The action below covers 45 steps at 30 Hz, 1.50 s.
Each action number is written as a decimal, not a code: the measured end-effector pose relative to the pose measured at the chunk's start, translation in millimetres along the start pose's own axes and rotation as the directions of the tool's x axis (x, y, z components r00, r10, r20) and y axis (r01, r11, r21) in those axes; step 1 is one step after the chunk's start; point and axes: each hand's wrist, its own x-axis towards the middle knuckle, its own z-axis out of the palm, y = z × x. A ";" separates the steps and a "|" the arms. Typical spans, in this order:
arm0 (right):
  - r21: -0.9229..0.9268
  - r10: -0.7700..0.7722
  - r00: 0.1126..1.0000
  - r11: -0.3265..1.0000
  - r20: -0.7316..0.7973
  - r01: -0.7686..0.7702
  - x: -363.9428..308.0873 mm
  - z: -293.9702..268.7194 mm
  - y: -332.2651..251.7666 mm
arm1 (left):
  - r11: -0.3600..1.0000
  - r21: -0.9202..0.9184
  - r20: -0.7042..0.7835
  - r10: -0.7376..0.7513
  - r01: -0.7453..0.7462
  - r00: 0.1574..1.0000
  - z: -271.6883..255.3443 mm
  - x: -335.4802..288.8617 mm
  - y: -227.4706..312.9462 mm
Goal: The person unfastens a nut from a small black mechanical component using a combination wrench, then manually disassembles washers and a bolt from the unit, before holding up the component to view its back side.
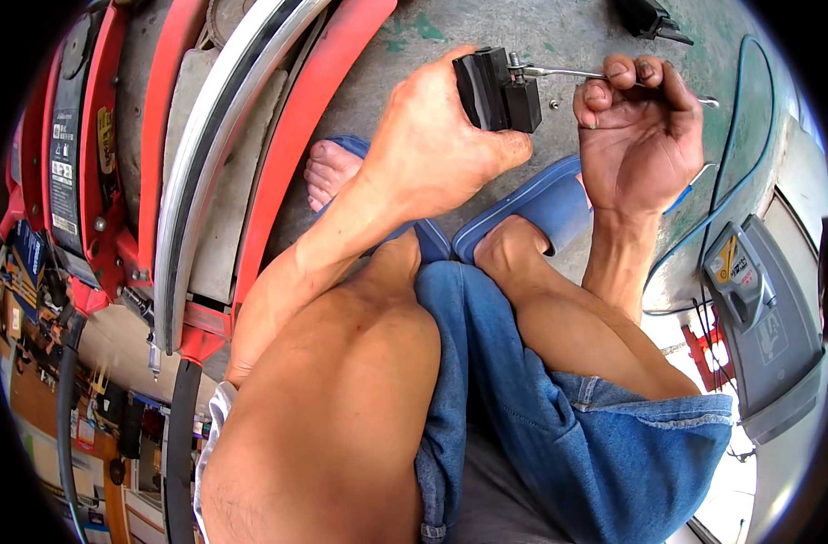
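Note:
My left hand (432,136) is wrapped round a black block-shaped part (482,89), thumb below it and fingers behind. A smaller black block (523,106) sits on the part's right side, with a metal bolt (515,62) standing at its top. In my right hand (632,154), palm up with curled fingers, lies a slim silver wrench (559,72). The wrench's left end meets the bolt; its other end sticks out past my fingers. How the wrench's jaw fits on the bolt is too small to tell.
Curved red metal arms (310,118) and a silver-and-black curved rail (183,181) fill the left. A small nut-like piece (554,105) and another black part (650,18) lie on the floor. A blue hose (768,136) and grey machine casing (777,335) stand right.

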 end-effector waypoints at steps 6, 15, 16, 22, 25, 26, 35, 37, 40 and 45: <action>0.202 0.197 0.980 0.959 0.038 -0.201 12.9 -17.4 7.1 | 0.999 -0.026 0.023 0.026 -0.026 0.999 0.4 0.6 -7.6; -0.556 -0.284 0.850 0.657 0.443 0.509 -22.4 31.3 12.1 | 0.999 0.002 -0.054 0.053 -0.053 0.997 2.7 0.6 -10.7; -0.597 -0.335 0.684 0.335 0.648 0.729 -24.9 39.4 10.3 | 0.993 0.003 -0.112 0.115 -0.115 0.987 6.5 2.6 -9.2; -0.558 -0.259 0.551 0.052 0.794 0.828 -35.2 45.7 11.3 | 0.999 -0.005 -0.108 0.042 -0.043 0.993 0.0 0.7 -12.7; -0.523 -0.406 0.758 0.553 0.510 0.649 -31.9 28.9 -0.4 | 0.999 -0.016 -0.073 0.027 -0.028 0.997 1.6 2.4 -7.0; -0.445 -0.374 0.841 0.723 0.392 0.528 -28.7 24.8 -3.8 | 0.999 0.012 -0.060 0.030 -0.030 0.998 1.2 1.1 -3.8; 0.022 0.028 0.998 0.999 0.057 -0.029 -2.8 -1.7 -4.2 | 0.999 -0.049 0.016 0.017 -0.017 1.000 2.2 0.4 -1.5; 0.083 0.085 0.995 0.993 0.057 -0.090 1.8 -5.8 1.2 | 0.999 -0.037 0.012 0.014 -0.013 1.000 -0.6 -0.5 -0.4; 0.271 0.185 0.981 0.943 0.060 -0.195 4.8 -1.0 8.7 | 0.999 -0.047 0.011 0.016 -0.016 1.000 -2.2 -1.3 -2.3; 0.285 0.195 0.978 0.936 0.068 -0.207 8.5 -3.6 10.0 | 0.999 -0.047 0.037 0.021 -0.019 0.999 -4.0 -2.3 -3.1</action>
